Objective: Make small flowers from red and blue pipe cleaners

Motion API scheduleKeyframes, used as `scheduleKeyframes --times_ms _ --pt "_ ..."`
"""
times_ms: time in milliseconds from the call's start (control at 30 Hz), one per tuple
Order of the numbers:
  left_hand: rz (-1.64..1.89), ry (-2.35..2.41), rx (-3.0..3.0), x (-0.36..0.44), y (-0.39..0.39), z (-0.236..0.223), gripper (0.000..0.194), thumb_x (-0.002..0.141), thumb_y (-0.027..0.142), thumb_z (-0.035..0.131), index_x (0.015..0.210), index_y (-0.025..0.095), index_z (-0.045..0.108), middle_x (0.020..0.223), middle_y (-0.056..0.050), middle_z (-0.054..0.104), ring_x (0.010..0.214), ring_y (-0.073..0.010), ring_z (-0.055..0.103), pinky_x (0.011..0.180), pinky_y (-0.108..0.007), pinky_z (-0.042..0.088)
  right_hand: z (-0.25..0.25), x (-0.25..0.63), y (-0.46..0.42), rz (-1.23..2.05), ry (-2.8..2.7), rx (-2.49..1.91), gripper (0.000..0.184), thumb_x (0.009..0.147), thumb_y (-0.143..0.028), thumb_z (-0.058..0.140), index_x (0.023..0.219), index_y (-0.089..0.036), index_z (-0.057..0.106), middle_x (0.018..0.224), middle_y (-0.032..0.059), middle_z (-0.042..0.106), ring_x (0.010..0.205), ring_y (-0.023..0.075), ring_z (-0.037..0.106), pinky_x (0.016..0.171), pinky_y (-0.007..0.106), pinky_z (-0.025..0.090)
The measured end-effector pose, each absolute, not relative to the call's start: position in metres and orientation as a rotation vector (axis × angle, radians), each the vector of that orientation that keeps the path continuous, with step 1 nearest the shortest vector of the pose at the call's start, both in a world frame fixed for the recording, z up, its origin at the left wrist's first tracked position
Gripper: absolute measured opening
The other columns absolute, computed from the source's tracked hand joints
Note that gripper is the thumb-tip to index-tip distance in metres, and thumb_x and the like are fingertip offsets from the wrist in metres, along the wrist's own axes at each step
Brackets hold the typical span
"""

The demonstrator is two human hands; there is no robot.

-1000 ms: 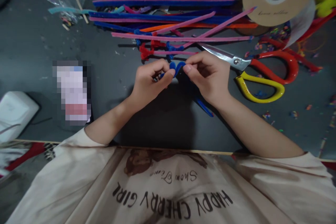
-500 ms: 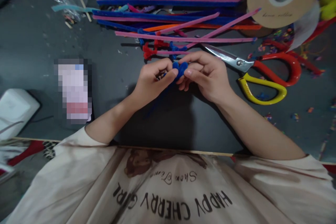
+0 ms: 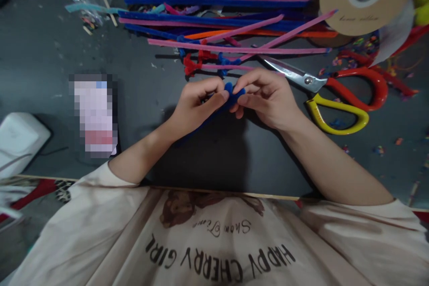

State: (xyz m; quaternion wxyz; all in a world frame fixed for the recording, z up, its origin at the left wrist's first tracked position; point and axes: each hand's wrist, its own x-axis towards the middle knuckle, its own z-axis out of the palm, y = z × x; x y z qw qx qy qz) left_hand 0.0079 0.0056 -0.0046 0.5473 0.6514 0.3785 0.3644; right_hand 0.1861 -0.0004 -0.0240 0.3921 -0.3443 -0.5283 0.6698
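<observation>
A dark table (image 3: 284, 165) stretches beneath a person in a pale printed shirt (image 3: 110, 232), who works a blue stem (image 3: 238, 94) between two bare hands near the table's middle. Pink, blue and orange stems (image 3: 217, 2) lie across the far side, beyond the hands. The left hand (image 3: 201, 103) clamps thumb and forefinger on the blue stem; the tips of its other fingers cannot be made out. The right hand (image 3: 271, 98), just beside it, pinches the looped part of the same stem between thumb and forefinger, with other fingers curled beneath. A thin length of blue trails under the left hand toward the near edge.

At far right, a cardboard spool (image 3: 398, 0) with a white center sits by the ends of the stems. Scissors (image 3: 310, 81) with one red and one yellow handle rest to the right of the right hand. A phone (image 3: 95, 111), its screen pixelated, lies left of the left hand, with a white box (image 3: 22, 136) farther left. Small red pieces (image 3: 192, 65) lie just beyond the hands.
</observation>
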Motion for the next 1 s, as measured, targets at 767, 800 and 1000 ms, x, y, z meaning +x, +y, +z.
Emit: scheduleKeyframes --times_ms 767,800,1000 --pt "0.860 0.932 1.485 0.0085 0.0071 -0.0028 0.039 0.080 0.051 0.057 0.061 0.019 0.045 0.053 0.005 0.041 0.046 -0.0036 0.035 0.045 -0.023 0.030 -0.0212 0.1863 0.0003 1.695 -1.394 -0.907 0.026 0.077 -0.041 0.066 0.090 -0.019 0.058 0.066 -0.0057 0.061 0.055 0.0063 0.061 0.048 0.018 0.052" --pt "0.865 0.935 1.459 0.0086 0.0073 -0.0029 0.039 0.080 0.051 0.057 0.061 0.018 0.045 0.053 0.005 0.041 0.046 -0.0034 0.036 0.044 -0.023 0.030 -0.0212 0.1864 0.0001 1.686 -1.399 -0.903 0.026 0.077 -0.041 0.065 0.091 -0.019 0.058 0.066 -0.0056 0.061 0.055 0.0061 0.061 0.048 0.018 0.052" --pt "0.943 0.946 1.283 0.0077 0.0081 -0.0099 0.038 0.078 0.046 0.061 0.059 0.017 0.045 0.053 0.005 0.042 0.045 -0.0023 0.040 0.042 -0.018 0.034 -0.0222 0.1846 -0.0011 1.622 -1.359 -0.873 0.022 0.079 -0.037 0.064 0.089 -0.019 0.057 0.064 -0.0064 0.061 0.052 0.0051 0.059 0.046 0.017 0.050"
